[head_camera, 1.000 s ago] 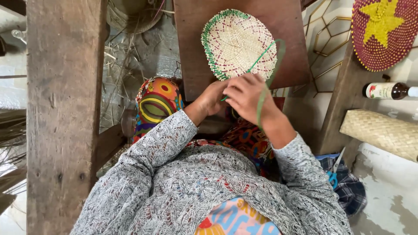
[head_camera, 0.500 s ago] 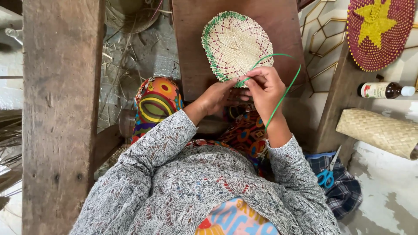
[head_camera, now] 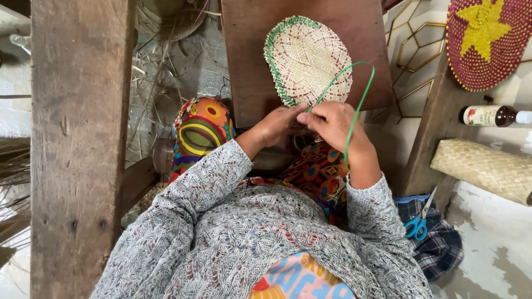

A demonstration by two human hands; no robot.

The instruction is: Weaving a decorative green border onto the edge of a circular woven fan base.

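Note:
A round woven straw mat (head_camera: 307,58) with a green and purple edge lies on a dark wooden board (head_camera: 249,66) in front of me. My left hand (head_camera: 274,126) grips the mat's near edge. My right hand (head_camera: 332,122) sits beside it at the same edge, pinching a thin green strip (head_camera: 357,105) that loops up over the mat and comes back down past my wrist. Both hands touch each other at the mat's rim. My grey knitted sleeves and colourful patterned trousers fill the lower part of the view.
A thick wooden post (head_camera: 80,149) stands at the left. At the right are a red woven mat with a yellow star (head_camera: 487,41), a brown bottle (head_camera: 493,115), a rolled straw mat (head_camera: 485,169) and blue-handled scissors (head_camera: 417,226) on checked cloth. Loose straw (head_camera: 160,72) lies behind.
My right hand came back down to the mat's near edge beside the left hand. The green strip's loop has grown narrower and stands more upright.

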